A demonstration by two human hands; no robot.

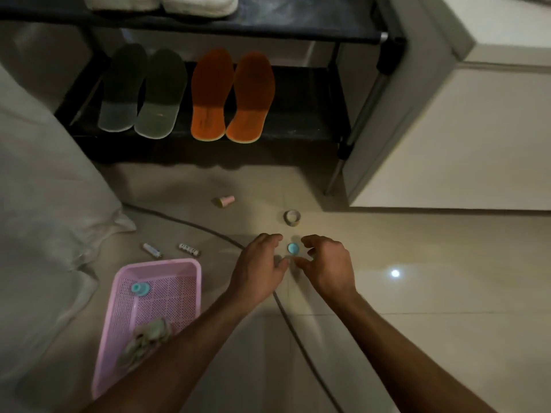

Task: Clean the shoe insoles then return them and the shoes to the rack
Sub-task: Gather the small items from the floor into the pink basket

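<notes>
1. Head view: left hand (260, 266) and right hand (323, 265) low over the tiled floor (417, 293), close together, with a small blue cap (292, 248) on the floor between them.
2. Both hands' fingers loosely curled; neither plainly grips the cap, contact cannot be told.
3. Far: black shoe rack (313, 114); on its lower shelf grey insoles (143, 90) at left, orange insoles (232, 95) just right of them, side by side.
4. White shoes (161, 3) on upper shelf, cut off by the frame.
5. Near left: pink basket (167, 275) holding a cloth (146, 338) and a teal-capped item (139, 288).
6. Floor: two small tubes (170, 250), pink cap-like piece (225, 201), tape roll (291, 217), cable (185, 222) running under left hand.
</notes>
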